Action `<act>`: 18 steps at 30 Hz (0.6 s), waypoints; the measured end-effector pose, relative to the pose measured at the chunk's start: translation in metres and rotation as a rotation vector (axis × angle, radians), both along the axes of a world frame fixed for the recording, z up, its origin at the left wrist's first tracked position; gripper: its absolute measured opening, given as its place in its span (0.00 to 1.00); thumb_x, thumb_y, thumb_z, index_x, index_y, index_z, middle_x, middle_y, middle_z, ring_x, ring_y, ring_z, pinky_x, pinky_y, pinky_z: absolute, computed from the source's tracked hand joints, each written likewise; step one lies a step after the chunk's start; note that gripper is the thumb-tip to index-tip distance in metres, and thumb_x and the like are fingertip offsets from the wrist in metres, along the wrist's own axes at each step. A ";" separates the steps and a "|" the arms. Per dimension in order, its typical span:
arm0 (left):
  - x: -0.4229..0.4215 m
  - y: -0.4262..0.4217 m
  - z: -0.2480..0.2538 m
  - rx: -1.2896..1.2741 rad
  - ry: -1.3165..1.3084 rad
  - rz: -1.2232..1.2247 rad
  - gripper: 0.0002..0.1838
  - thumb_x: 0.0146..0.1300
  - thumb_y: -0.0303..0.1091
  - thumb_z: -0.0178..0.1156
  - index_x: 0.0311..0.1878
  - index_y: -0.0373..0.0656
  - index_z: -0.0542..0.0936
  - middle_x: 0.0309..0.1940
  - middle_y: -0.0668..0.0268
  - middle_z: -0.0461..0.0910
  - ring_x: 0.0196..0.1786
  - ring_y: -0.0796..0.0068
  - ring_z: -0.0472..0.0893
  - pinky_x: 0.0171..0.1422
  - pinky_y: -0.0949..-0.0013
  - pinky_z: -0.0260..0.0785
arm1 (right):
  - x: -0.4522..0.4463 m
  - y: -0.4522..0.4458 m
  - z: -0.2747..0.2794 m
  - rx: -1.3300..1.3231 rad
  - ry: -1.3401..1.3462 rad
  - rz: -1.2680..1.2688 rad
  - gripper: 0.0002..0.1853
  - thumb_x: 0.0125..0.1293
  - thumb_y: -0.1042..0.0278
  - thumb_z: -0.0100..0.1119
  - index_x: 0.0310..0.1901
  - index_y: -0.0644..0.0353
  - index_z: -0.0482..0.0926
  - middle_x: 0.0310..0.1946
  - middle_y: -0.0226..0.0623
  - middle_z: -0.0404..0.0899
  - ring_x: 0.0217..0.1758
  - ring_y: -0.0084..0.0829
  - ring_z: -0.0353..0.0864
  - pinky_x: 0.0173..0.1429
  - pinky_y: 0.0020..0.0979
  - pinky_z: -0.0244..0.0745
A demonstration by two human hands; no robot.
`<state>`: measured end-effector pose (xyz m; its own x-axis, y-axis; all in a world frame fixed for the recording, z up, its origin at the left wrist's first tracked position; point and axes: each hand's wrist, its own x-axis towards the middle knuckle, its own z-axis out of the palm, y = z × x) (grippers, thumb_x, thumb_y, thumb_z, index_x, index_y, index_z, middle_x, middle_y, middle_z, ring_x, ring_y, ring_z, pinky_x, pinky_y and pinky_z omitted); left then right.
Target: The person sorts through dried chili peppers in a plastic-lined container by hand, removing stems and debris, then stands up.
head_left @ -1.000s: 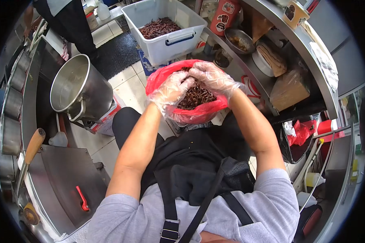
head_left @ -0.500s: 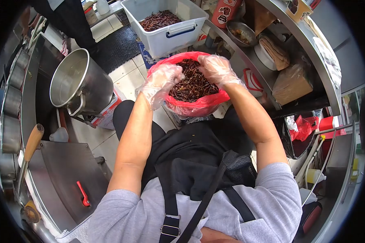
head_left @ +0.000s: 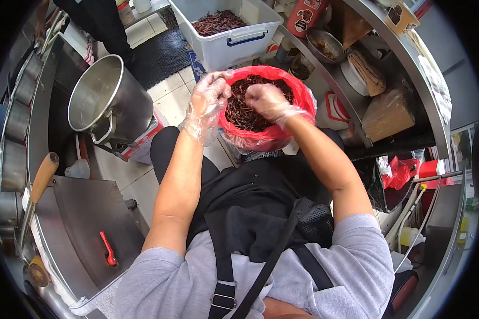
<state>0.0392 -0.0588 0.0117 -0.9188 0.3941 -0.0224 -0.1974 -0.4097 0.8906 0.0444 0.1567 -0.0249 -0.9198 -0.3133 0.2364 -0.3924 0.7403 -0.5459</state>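
A red plastic bag [head_left: 304,94] lines a round container between my knees, its mouth folded open. Dark reddish-brown dried pods [head_left: 245,114], apparently chillies, fill it. My left hand [head_left: 209,95], in a clear plastic glove, is at the bag's left rim with its fingers curled together; what they hold, if anything, is too small to make out. My right hand [head_left: 269,102], gloved too and slightly blurred, hangs over the pods with fingers bent inward; its fingertips' contents are hidden.
A clear tub [head_left: 226,50] with more dried pods stands ahead. Left are a large metal pot [head_left: 130,98] and a steel counter [head_left: 98,212] with a red-handled tool [head_left: 108,250]. Shelves [head_left: 332,87] with a bowl and towel line the right. Another person [head_left: 104,29] stands at upper left.
My left hand has risen to the bag's left rim. My right hand has moved from the far rim inward over the pods. The bag appears slightly farther right.
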 end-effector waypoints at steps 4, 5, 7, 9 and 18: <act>-0.003 0.008 -0.016 0.076 -0.048 0.131 0.07 0.75 0.29 0.54 0.51 0.44 0.77 0.28 0.72 0.74 0.22 0.85 0.67 0.25 0.81 0.57 | 0.007 0.012 0.031 -0.748 -0.443 -0.080 0.03 0.67 0.71 0.64 0.35 0.58 0.80 0.30 0.28 0.77 0.35 0.24 0.75 0.43 0.29 0.70; -0.004 0.011 -0.021 0.059 -0.062 0.111 0.06 0.75 0.30 0.54 0.51 0.45 0.78 0.28 0.72 0.73 0.22 0.85 0.67 0.25 0.81 0.56 | 0.008 0.017 0.035 -0.894 -0.575 -0.083 0.03 0.69 0.71 0.63 0.37 0.54 0.78 0.30 0.22 0.74 0.32 0.19 0.71 0.38 0.24 0.65; 0.000 0.020 -0.020 0.026 -0.101 0.066 0.07 0.77 0.34 0.56 0.52 0.47 0.79 0.27 0.75 0.71 0.22 0.86 0.66 0.24 0.80 0.56 | 0.009 0.022 0.035 -0.949 -0.595 -0.089 0.03 0.69 0.70 0.63 0.38 0.54 0.78 0.29 0.22 0.73 0.31 0.18 0.70 0.36 0.23 0.64; 0.005 0.033 -0.017 -0.110 -0.053 0.052 0.10 0.77 0.39 0.58 0.54 0.46 0.80 0.26 0.77 0.70 0.22 0.87 0.65 0.23 0.79 0.54 | 0.011 0.021 0.036 -1.011 -0.619 -0.075 0.03 0.69 0.70 0.63 0.38 0.54 0.77 0.28 0.22 0.72 0.29 0.17 0.68 0.34 0.23 0.62; 0.002 0.066 -0.023 -0.559 0.562 0.335 0.08 0.70 0.33 0.66 0.43 0.38 0.81 0.32 0.65 0.83 0.35 0.73 0.82 0.43 0.66 0.75 | 0.021 0.007 0.043 -0.668 -0.269 -0.077 0.07 0.67 0.72 0.61 0.31 0.61 0.77 0.31 0.28 0.78 0.33 0.26 0.73 0.40 0.34 0.70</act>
<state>0.0414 0.0068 -0.0117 -0.9177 0.1669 0.3604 0.3860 0.1608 0.9084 0.0651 0.1639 0.0184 -0.9867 -0.1126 0.1172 -0.1411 0.2353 -0.9616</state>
